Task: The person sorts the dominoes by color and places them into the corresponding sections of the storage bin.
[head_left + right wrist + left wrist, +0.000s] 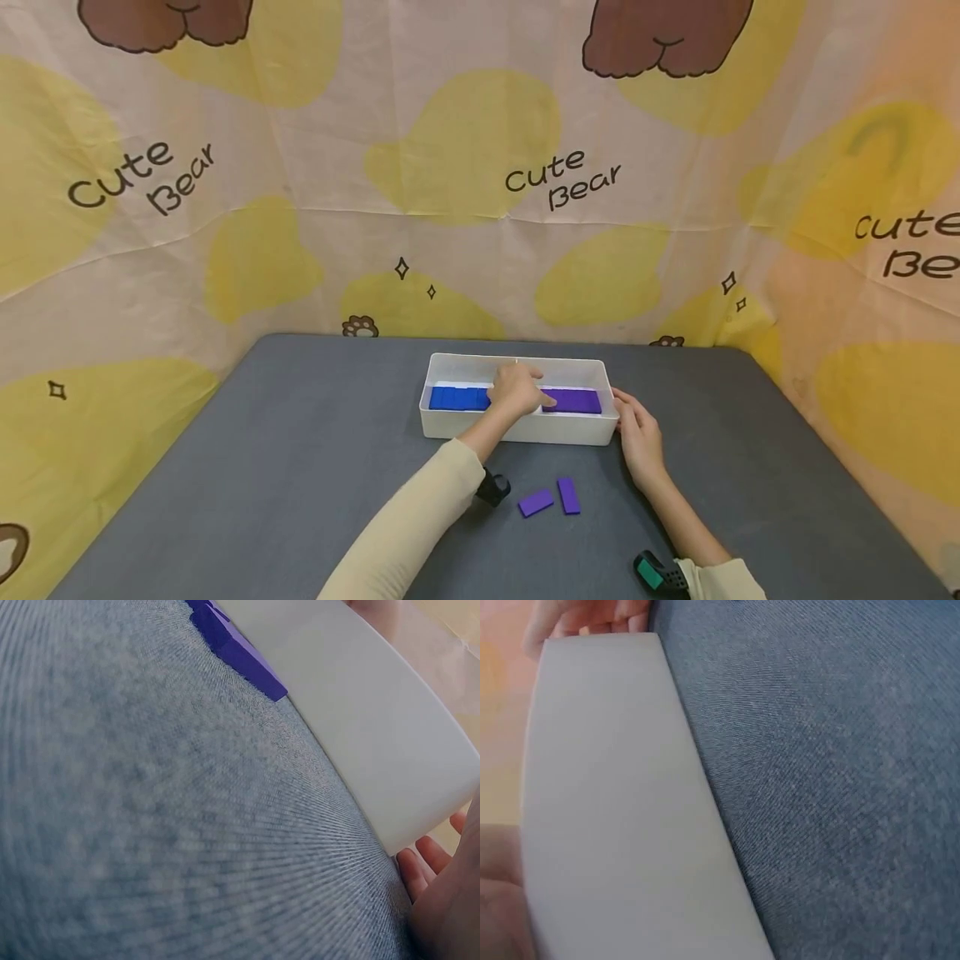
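Note:
A long white plastic box [517,428] stands on the grey cloth-covered table. A row of blue tiles [457,398] fills its left part, and a row of purple tiles [577,402] its right part. My left hand [516,390] reaches in over the front wall between the two rows. Its thumb lies at the left end of the purple row, its index finger points right, and the other fingers are largely hidden. At the box's right end rests my right hand [640,435], fingers along the outer wall. In the right wrist view its fingertips [433,855] are right at the lower corner.
Two loose purple tiles, one slanted [536,503] and one nearly lengthwise [568,496], lie on the table [300,467] in front of the box. Behind the table hangs a printed cloth [465,150] with yellow patches. Each wrist wears a dark band.

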`<state>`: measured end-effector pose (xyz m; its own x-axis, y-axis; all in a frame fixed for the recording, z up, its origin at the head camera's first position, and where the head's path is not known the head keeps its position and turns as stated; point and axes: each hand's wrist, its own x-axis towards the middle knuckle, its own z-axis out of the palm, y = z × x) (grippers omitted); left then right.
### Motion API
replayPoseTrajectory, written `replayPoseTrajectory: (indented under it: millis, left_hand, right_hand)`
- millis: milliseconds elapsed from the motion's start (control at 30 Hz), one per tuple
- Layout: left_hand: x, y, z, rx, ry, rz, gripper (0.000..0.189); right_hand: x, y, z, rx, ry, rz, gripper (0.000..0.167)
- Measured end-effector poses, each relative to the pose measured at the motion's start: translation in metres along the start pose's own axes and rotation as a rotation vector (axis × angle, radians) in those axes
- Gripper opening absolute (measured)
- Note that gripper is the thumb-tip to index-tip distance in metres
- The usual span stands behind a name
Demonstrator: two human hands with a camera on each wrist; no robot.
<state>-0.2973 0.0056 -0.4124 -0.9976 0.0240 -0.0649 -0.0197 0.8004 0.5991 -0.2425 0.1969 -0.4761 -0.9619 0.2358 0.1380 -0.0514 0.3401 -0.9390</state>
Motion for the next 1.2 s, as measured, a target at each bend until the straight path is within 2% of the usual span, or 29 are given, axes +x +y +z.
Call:
replayPoseTrajectory:
  millis: [167,333,467,700,1000,1200]
  left_hand:
    - [-0.006,-0.004,-0.015,-0.001,-0.022,0.124,0.052]
    - [-0.012,-0.006,-0.029,-0.08,-0.04,0.244,0.05]
    - [-0.019,-0.008,-0.036,-0.122,-0.028,0.309,0.05]
    - [-0.035,-0.018,-0.041,-0.261,-0.01,0.358,0.048]
    - [-0.06,-0.031,-0.04,-0.353,0.135,0.412,0.035]
    - [-0.08,-0.032,-0.038,-0.399,0.137,0.405,0.03]
  right_hand:
    - [0.001,0.001,0.002,0.025,0.011,-0.023,0.047]
    - [0.001,0.0,0.003,0.041,0.015,-0.026,0.047]
    - [0.002,-0.001,0.003,0.038,0.003,-0.02,0.047]
    - [0.001,0.0,0.002,0.04,0.0,-0.02,0.047]
    - [0.0,0.0,0.002,0.039,-0.013,-0.013,0.049]
    - [-0.001,0.0,0.0,0.035,-0.019,-0.005,0.05]
